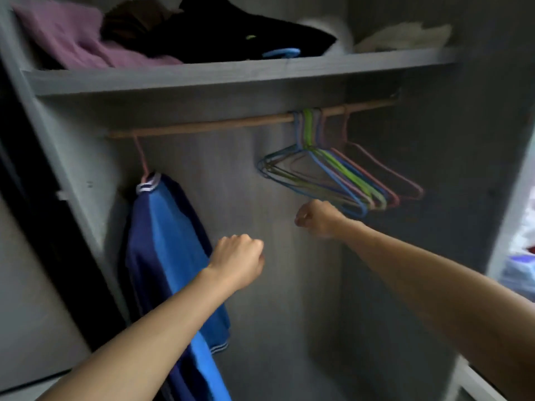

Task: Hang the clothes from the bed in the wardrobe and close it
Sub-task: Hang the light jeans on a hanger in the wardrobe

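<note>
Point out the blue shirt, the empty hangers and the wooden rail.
blue shirt (170,244), head view, its light blue panel.
empty hangers (347,174), head view, the green one's shoulder.
wooden rail (217,125), head view, bare middle stretch.

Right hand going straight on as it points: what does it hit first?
Likely the wardrobe's back panel, between the blue shirt and the empty hangers. The right hand sits just under the hangers' tips, so it should miss them, though depth is unclear.
</note>
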Demonstrator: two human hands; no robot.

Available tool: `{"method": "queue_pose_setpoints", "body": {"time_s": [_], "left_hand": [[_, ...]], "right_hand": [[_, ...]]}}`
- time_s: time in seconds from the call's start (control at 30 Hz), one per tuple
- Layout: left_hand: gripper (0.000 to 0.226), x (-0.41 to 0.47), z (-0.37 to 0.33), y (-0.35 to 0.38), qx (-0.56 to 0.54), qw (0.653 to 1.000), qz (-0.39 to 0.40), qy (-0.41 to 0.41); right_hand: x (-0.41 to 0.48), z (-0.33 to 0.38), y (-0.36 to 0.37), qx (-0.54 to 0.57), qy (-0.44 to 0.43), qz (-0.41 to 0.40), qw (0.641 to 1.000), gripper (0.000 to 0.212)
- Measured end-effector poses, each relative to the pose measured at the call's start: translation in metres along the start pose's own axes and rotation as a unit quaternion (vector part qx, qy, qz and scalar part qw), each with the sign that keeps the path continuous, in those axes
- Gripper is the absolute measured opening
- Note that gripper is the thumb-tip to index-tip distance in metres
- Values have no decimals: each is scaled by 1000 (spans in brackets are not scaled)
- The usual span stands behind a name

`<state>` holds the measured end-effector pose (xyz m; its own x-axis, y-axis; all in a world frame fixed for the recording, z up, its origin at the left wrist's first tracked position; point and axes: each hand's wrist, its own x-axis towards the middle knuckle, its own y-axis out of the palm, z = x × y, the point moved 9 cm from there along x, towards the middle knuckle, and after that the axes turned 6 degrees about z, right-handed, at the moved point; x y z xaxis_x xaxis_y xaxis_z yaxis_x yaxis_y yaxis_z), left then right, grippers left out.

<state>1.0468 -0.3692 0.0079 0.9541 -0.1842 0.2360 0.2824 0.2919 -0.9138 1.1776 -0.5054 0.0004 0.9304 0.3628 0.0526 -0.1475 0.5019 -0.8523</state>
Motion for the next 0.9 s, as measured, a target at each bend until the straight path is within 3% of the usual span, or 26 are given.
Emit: {"method": "queue_pose_setpoints", "body": {"time_s": [0.2, 0.5, 0.7, 0.9], "left_hand": [[26, 41, -186, 17, -80, 991, 68, 79], [25, 40, -521, 18, -169, 932, 163, 277], [26, 35, -697, -2, -165, 886, 177, 396], [23, 53, -849, -10, -174, 843, 197, 469]], "right_hand": [[-149, -185, -42, -119, 98, -19, 988, 15], [-390, -472, -92, -106, 318, -15, 942, 29], [-534, -590, -126, -77, 448, -32, 890, 26], [-622, -702, -146, -42, 547, -50, 835, 30]]}}
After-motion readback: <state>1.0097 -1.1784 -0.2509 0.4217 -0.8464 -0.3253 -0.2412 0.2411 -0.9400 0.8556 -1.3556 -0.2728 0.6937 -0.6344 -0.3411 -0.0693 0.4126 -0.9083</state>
